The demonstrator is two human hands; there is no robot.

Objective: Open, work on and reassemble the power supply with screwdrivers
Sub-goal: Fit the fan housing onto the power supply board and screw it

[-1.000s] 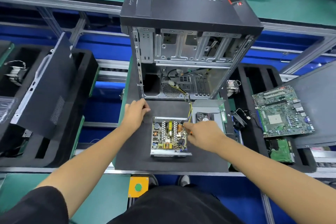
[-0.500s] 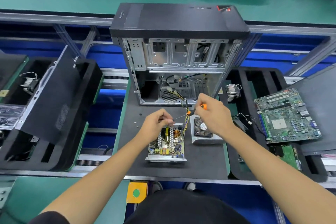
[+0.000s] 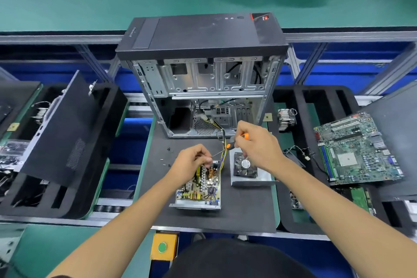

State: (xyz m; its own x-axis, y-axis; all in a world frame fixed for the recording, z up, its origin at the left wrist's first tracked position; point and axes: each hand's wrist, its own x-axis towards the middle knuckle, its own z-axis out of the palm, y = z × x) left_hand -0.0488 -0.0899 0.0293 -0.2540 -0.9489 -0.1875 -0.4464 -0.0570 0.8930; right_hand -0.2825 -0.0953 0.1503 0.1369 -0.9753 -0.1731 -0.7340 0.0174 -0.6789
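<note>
Screwdriver (image 3: 237, 141) in your right hand (image 3: 257, 145), its orange-and-black handle wrapped by curled fingers and its thin shaft slanting down and left toward your left hand (image 3: 191, 162). Your left fingers are bunched together at the shaft's tip, pinching there (whether they pinch a screw or the tip itself is too small to tell), just above the far edge of the opened power supply (image 3: 198, 187). That unit lies cover off on the dark work mat (image 3: 248, 210), its circuit board with coils and capacitors facing up in the metal base. Just to its right, close beside it but apart, sits the removed cover with the fan (image 3: 244, 166), fan facing up. A bundle of yellow and black wires (image 3: 222, 149) runs from the board's far right corner up into the open PC case (image 3: 203, 74), which stands upright at the far end of the mat. A few small dark screws (image 3: 168, 158) lie on the mat left of your left hand. A green motherboard (image 3: 354, 149) rests on the black foam tray to your right, and a black side panel (image 3: 63, 126) leans on the tray to your left.
</note>
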